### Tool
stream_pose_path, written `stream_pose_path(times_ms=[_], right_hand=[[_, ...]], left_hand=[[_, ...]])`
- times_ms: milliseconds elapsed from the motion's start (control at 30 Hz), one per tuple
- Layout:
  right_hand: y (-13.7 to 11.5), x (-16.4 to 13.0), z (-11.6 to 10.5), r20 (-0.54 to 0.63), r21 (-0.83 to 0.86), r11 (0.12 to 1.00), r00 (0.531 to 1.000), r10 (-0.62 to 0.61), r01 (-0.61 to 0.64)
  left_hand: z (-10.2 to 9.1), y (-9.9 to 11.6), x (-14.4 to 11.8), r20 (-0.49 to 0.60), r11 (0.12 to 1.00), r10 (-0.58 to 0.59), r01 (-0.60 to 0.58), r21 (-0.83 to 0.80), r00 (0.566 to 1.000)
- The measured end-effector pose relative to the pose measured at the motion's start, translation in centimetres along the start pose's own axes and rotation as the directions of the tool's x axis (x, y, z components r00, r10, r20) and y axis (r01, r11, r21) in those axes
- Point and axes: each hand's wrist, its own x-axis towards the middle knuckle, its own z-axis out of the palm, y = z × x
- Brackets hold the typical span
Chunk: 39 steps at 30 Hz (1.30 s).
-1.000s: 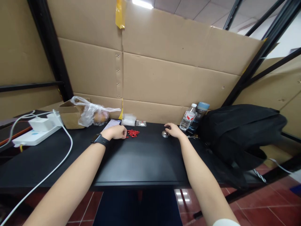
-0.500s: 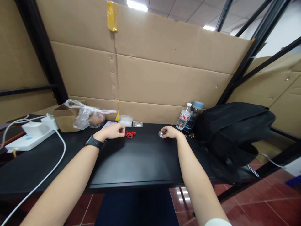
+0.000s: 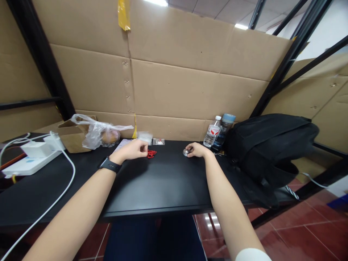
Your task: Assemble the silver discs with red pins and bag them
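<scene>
My left hand (image 3: 136, 149), with a black watch on its wrist, has its fingers pinched together at the left side of a small heap of thin, looped red pieces (image 3: 151, 154). The fingertips hide part of the heap, and what they pinch is not visible. Farther right, my right hand (image 3: 197, 149) rests low over the black table (image 3: 163, 185). Its fingers close around the right side of a small, round, silvery thing (image 3: 186, 152), which sits at the tabletop.
Behind the heap lie clear plastic packets (image 3: 145, 137) and a small packet (image 3: 158, 141). A water bottle (image 3: 212, 134) and a blue-lidded bottle (image 3: 224, 130) stand beside a black backpack (image 3: 266, 152). At left are a cardboard box (image 3: 73, 137), a plastic bag (image 3: 95, 134) and a power strip (image 3: 32, 161).
My left hand has shifted slightly right and covers more of the red heap. My right hand stays around the silvery thing. The view has tilted a little.
</scene>
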Motion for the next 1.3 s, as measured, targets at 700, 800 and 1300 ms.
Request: stream_pose_path(times_ms=[700,800,1300], right_hand=[[-5.0,-1.5,0.2,-0.139,0.308,0.909,0.959,-0.249,0.281],[-8.7,-1.6,2.1,-0.21,0.444,0.792,0.908,-0.363,0.419],[-12.6,-1.3,6.5,-0.401,0.417,0.76,0.851,-0.339,0.5]], left_hand=[[4.6,2.3,2.0,-0.322,0.957,0.133,-0.206,-0.203,0.937],[5.1,2.9,2.2,-0.444,0.955,0.144,-0.242,-0.171,0.884],[5.3,3.5,2.0,-0.549,0.975,0.163,-0.221,-0.039,0.82]])
